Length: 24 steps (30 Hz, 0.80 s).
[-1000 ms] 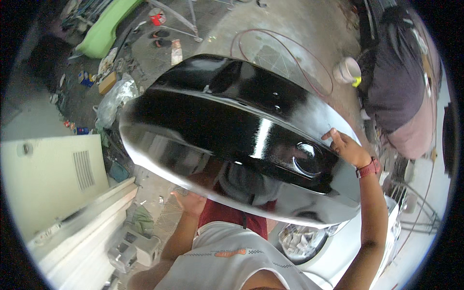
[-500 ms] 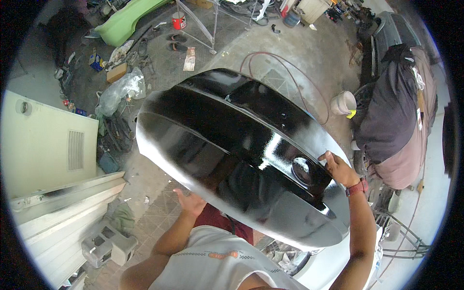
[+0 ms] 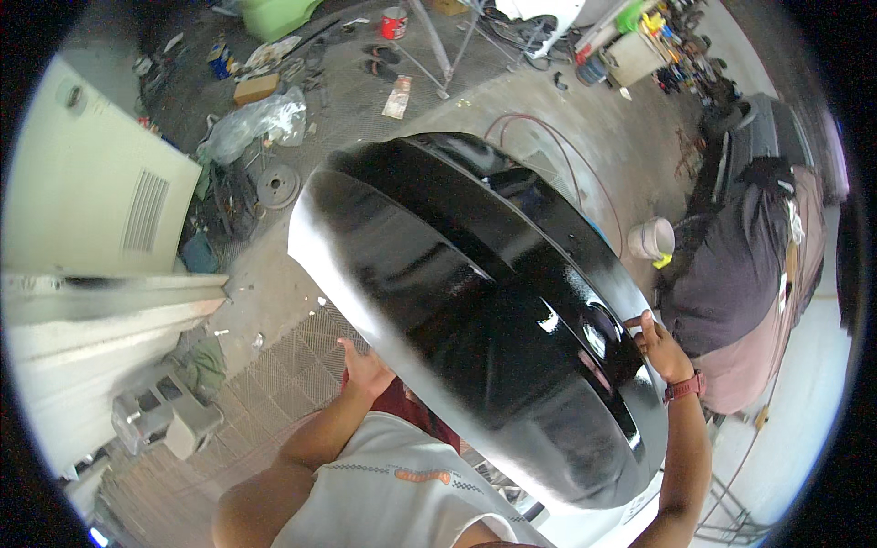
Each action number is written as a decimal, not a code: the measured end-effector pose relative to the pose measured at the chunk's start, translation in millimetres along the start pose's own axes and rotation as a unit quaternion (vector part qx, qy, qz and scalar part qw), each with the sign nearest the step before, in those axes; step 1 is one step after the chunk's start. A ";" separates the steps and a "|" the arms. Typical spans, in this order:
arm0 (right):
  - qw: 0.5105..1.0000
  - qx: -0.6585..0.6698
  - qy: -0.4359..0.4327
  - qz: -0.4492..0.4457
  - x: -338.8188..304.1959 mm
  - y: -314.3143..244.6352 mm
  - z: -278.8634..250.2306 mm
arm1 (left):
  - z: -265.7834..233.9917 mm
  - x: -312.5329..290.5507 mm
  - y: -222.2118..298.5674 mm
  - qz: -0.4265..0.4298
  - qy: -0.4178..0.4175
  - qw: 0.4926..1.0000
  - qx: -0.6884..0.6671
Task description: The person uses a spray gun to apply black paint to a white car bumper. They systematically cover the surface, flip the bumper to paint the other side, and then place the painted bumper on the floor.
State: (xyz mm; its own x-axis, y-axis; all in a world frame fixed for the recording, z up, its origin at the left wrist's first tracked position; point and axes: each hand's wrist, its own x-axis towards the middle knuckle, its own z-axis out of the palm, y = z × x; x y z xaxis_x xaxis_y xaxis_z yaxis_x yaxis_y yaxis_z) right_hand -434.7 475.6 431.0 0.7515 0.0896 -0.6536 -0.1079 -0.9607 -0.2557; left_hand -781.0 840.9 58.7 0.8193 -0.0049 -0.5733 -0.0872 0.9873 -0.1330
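A large curved car body panel (image 3: 438, 320), glossy black across the middle and fading to pale grey at its rims, slants in front of my body. My left hand (image 3: 369, 372) supports its near edge, thumb sticking out and the other fingers mostly hidden beneath. At the right-hand edge, beside a rounded recess, my right hand (image 3: 665, 353) grips the panel with thumb and fingers around the rim. A red watch (image 3: 685, 387) is on my right wrist.
A dark and pink cloth-covered bulk (image 3: 731, 274) stands close on the right, with a pale bucket (image 3: 651, 239) beside it. A reddish hose (image 3: 566, 151) loops across the floor behind the panel. Left are a cream vented door (image 3: 119, 173), crumpled plastic (image 3: 265, 123) and a grey step stool (image 3: 169, 416).
The panel has turned clockwise in view, its right end now lower and nearer me. Both hands have moved with it, keeping their hold. The surroundings have shifted as the view turned.
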 end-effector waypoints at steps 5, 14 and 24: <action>1.000 -0.012 0.015 -0.024 -9.6 -2.3 -2.1 | -4.8 -20.5 -11.5 0.017 -0.015 0.999 -0.045; 0.995 -0.002 -0.041 -0.090 -20.9 -10.9 -5.1 | -31.0 -74.2 -63.0 0.071 -0.033 0.993 -0.091; 0.958 -0.161 -0.054 -0.230 -88.2 -51.2 12.0 | -92.5 -177.9 -175.3 0.192 -0.080 0.953 -0.220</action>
State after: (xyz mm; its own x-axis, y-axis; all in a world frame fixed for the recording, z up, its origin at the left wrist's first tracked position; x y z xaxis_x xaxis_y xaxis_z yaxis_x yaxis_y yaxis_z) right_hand -503.3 520.0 493.3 0.5972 0.5338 -0.5987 0.4388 -0.8422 -0.3132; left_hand -963.9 654.0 109.2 0.7519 0.4029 -0.5218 -0.5985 0.7491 -0.2840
